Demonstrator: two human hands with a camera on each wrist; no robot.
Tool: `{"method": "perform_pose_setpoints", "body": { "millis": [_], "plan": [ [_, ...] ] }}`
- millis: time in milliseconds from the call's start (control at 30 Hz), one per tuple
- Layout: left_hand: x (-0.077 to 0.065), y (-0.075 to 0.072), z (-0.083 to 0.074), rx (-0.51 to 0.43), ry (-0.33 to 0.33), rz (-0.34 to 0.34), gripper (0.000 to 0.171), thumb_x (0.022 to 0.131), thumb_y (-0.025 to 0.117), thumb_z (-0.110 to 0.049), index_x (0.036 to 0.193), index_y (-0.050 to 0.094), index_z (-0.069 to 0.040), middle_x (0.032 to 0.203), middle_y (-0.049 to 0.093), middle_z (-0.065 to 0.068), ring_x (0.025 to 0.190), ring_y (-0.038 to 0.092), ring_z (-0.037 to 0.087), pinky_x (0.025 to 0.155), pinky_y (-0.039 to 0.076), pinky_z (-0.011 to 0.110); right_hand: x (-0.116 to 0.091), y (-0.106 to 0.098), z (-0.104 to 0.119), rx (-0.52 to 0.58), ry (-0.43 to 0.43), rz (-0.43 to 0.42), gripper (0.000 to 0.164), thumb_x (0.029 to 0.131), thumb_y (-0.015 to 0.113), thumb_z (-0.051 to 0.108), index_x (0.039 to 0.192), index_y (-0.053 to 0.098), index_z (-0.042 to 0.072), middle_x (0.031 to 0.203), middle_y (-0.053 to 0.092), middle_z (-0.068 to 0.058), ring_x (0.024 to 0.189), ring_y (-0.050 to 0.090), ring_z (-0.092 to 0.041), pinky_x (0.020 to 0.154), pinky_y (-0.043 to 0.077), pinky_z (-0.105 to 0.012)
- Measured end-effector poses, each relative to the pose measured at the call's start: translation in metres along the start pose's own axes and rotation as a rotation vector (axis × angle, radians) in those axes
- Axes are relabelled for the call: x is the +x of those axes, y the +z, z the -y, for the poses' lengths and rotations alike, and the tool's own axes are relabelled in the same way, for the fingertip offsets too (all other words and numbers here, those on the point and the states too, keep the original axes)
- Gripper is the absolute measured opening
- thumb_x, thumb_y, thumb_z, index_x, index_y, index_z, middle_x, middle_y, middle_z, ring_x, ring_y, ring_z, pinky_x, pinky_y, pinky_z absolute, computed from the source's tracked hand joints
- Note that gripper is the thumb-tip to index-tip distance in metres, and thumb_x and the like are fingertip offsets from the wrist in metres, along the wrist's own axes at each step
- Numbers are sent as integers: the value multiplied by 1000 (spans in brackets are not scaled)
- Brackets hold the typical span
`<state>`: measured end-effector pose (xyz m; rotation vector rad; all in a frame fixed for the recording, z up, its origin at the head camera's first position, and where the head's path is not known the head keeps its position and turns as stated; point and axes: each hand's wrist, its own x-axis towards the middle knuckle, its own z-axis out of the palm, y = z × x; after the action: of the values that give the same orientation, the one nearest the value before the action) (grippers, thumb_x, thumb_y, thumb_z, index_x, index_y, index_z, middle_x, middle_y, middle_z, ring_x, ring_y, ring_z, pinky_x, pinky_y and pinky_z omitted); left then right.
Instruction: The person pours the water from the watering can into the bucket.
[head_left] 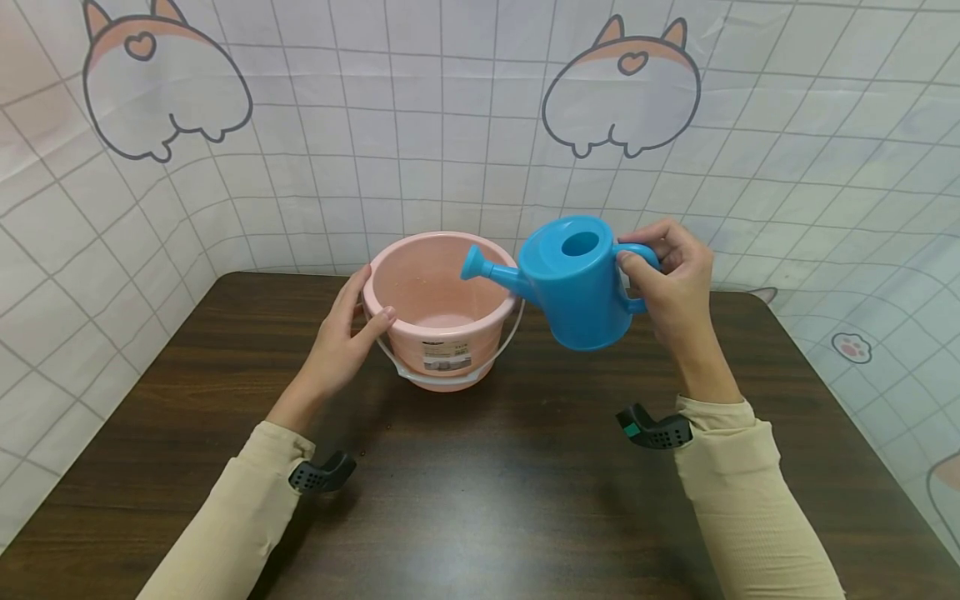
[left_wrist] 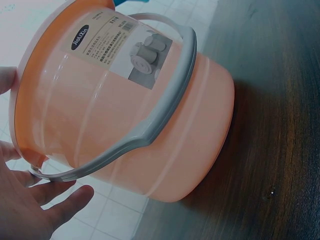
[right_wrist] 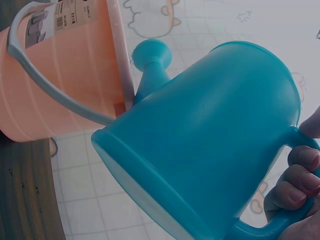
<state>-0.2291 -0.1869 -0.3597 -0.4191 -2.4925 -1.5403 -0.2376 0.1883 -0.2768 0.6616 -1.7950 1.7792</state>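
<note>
A pink bucket (head_left: 442, 333) stands upright on the table, its pale grey handle (left_wrist: 165, 107) hanging down in front. At its left side my left hand (head_left: 341, 342) rests against the rim, thumb and fingers spread apart; in the left wrist view its fingers (left_wrist: 70, 202) are fairly straight beside the handle's end. My right hand (head_left: 675, 275) grips the handle of a blue watering can (head_left: 585, 292), fingers curled round it. The can is raised above the table and slightly tilted, with its spout (head_left: 502, 275) reaching over the bucket's right rim. No water shows at the sprinkler head (right_wrist: 151, 54).
The dark wooden table (head_left: 510, 492) reaches back to a white gridded curtain (head_left: 450, 117) with cartoon animals on it. A paper label (head_left: 446, 356) is stuck on the bucket's front. Dark bands (head_left: 322, 473) are on both wrists over beige sleeves.
</note>
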Motion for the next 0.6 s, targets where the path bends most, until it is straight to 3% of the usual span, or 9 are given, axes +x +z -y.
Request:
{"method": "perform_pose_setpoints", "body": {
  "millis": [600],
  "plan": [
    [0,0,1,7,-11,0,72,97,55,-35,156,15,-29,162,14,-1,138,38,35,99,43,57,0,0,0,7,-3,2,16,83,59,-3,90,67,8,67,64,-1,53,50,-9,49,45,-18]
  ]
}}
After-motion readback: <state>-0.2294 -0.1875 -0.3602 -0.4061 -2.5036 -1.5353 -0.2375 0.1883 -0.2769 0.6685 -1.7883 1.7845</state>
